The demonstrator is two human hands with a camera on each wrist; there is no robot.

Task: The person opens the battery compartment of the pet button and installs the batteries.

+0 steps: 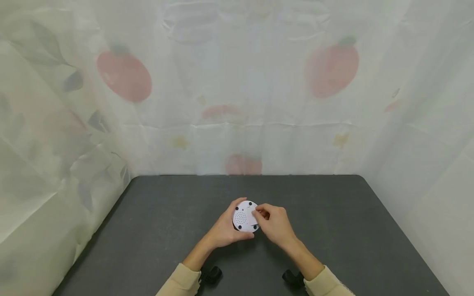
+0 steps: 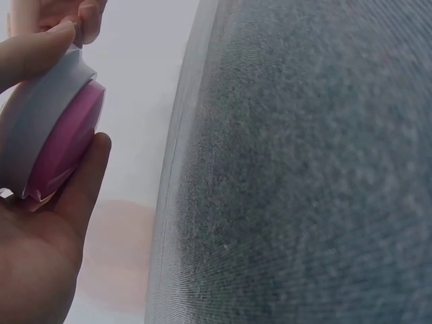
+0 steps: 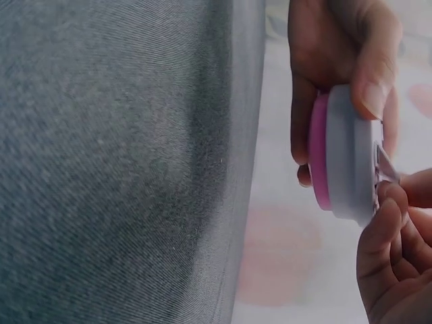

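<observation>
Round white gadget (image 1: 244, 216) with a pink underside sits between both hands, lifted just above the dark grey table (image 1: 155, 230), near the middle of it. Its white face points up at the head camera, showing a patch of small holes and black dots near the rim. Left hand (image 1: 224, 230) cups it from below and the side, thumb curled over the white edge, fingers wrapped under the pink part (image 2: 64, 145). Right hand (image 1: 275, 224) touches the gadget's right side, fingertips (image 3: 388, 202) pinching a small white tab (image 3: 383, 162) on the face. Hands close together, both on the gadget. Cream sleeves at both wrists. White curtain (image 1: 237, 82) with red fruit print hangs behind and beside the table.
</observation>
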